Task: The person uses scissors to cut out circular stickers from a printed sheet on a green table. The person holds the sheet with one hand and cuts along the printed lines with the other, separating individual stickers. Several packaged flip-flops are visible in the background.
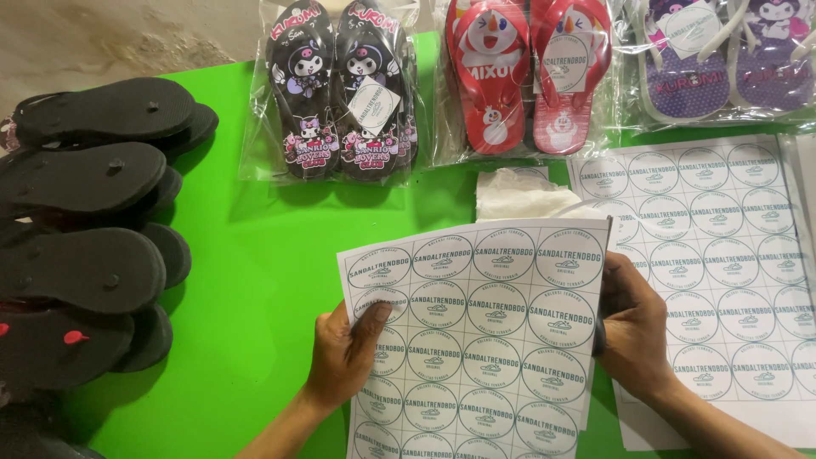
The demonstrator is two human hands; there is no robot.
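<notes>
Both hands grip sticker sheet (480, 340) near green table's (255, 255) front edge: left hand (344, 353) pinching left margin, right hand (633, 327) clasping right edge; long axis toward packaged sandals (344, 89).

The white sheet of round printed stickers (484, 340) runs off the bottom edge, its lowest row cut through. Behind it, the right hand (633, 327) shows only partly — its fingertips are hidden by the paper. The second white sticker sheet (722, 255) on the green table leaves the frame at right. The stacked black rubber sandals (81, 238) are cropped at left — their count cannot be told.
</notes>
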